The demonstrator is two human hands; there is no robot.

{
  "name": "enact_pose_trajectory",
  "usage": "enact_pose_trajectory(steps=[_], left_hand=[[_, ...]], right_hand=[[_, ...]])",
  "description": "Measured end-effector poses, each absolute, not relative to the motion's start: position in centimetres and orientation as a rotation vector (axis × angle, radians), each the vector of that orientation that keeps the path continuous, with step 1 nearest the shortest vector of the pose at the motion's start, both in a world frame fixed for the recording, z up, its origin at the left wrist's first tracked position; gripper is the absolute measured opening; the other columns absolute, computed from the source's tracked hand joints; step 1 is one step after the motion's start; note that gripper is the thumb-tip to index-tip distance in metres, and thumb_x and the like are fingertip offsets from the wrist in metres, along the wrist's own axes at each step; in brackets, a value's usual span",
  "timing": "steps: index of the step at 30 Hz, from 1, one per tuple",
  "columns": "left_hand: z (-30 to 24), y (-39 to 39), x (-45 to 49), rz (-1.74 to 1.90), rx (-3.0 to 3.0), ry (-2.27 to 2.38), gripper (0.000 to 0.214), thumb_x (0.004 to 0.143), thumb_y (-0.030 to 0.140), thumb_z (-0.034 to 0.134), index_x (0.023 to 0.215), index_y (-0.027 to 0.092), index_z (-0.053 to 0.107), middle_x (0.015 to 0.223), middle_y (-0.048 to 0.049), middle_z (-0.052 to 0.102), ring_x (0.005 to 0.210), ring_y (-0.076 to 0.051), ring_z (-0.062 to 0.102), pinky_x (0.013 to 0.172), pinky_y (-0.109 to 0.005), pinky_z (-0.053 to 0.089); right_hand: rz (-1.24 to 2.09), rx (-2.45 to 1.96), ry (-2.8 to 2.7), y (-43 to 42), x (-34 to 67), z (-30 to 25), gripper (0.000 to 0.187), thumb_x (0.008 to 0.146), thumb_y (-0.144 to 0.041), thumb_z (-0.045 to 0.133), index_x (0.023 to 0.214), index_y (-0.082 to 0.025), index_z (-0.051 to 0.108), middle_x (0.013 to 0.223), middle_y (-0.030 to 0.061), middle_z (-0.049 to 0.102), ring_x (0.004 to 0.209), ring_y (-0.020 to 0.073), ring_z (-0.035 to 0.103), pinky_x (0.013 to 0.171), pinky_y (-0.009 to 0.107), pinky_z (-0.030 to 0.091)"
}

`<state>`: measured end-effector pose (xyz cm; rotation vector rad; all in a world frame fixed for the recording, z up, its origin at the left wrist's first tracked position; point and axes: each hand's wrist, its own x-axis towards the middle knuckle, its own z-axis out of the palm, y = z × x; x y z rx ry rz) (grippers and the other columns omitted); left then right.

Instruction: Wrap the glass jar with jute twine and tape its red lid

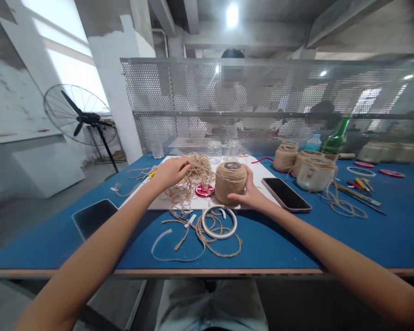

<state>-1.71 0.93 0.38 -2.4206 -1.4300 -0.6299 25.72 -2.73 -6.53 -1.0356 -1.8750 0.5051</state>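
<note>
My left hand [170, 174] rests on a loose tangle of jute twine [196, 177], fingers curled into the strands. My right hand [250, 192] wraps around the side of a jar wound in jute twine [229, 183], standing upright on a white board [262, 177]. A red round badge [204, 190] lies on the board between my hands. Just in front of the board, a white tape roll [219, 222] sits among twine scraps and white strips on the blue table [279, 239].
A phone [286, 194] lies right of the board, another [94, 218] at the left table edge. Glass jars [214, 151] stand behind. Twine-wrapped jars [315, 174], a green bottle [337, 135] and tools [360, 188] are at right. A perforated metal partition [262, 92] has people behind it.
</note>
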Motion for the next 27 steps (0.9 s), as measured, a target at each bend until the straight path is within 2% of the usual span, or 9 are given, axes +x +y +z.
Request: enact_pose_trajectory(steps=[11, 16, 23, 27], left_hand=[[0.25, 1.1, -1.77, -0.624, -2.423, -1.427, 0.031, 0.088, 0.04, 0.032, 0.091, 0.022, 0.057, 0.079, -0.0022, 0.065, 0.068, -0.015, 0.056, 0.059, -0.023, 0.035], [0.13, 1.26, -1.82, -0.608, -2.414, -1.436, 0.032, 0.088, 0.042, 0.032, 0.089, 0.022, 0.057, 0.078, -0.002, 0.065, 0.067, -0.016, 0.056, 0.056, -0.023, 0.033], [0.0, 1.37, -1.69, -0.585, -2.421, -1.435, 0.031, 0.088, 0.041, 0.032, 0.086, 0.023, 0.057, 0.079, -0.0022, 0.064, 0.069, -0.017, 0.056, 0.056, -0.023, 0.032], [-0.07, 1.48, -1.77, -0.584, -2.426, -1.435, 0.032, 0.088, 0.041, 0.031, 0.086, 0.022, 0.057, 0.08, -0.0022, 0.065, 0.069, -0.016, 0.056, 0.057, -0.023, 0.032]], right_hand=[[0.536, -0.987, -1.913, -2.7, 26.09, -6.18, 0.102, 0.064, -0.041, 0.068, 0.136, -0.022, -0.002, 0.141, 0.0183, 0.023, 0.133, 0.0302, 0.023, 0.107, 0.051, 0.015], [0.577, -0.95, -1.912, -2.53, 26.16, -6.3, 0.105, 0.064, -0.045, 0.067, 0.136, -0.019, -0.004, 0.142, 0.0197, 0.019, 0.133, 0.0313, 0.021, 0.107, 0.05, 0.015], [0.486, -1.011, -1.846, -2.57, 25.62, -6.14, 0.114, 0.058, -0.045, 0.073, 0.137, -0.019, -0.005, 0.14, 0.0216, 0.023, 0.132, 0.0317, 0.024, 0.106, 0.052, 0.016], [0.473, -0.966, -1.85, -2.26, 25.65, -6.38, 0.107, 0.062, -0.043, 0.071, 0.135, -0.019, -0.002, 0.138, 0.0209, 0.027, 0.13, 0.0294, 0.029, 0.106, 0.049, 0.021]])
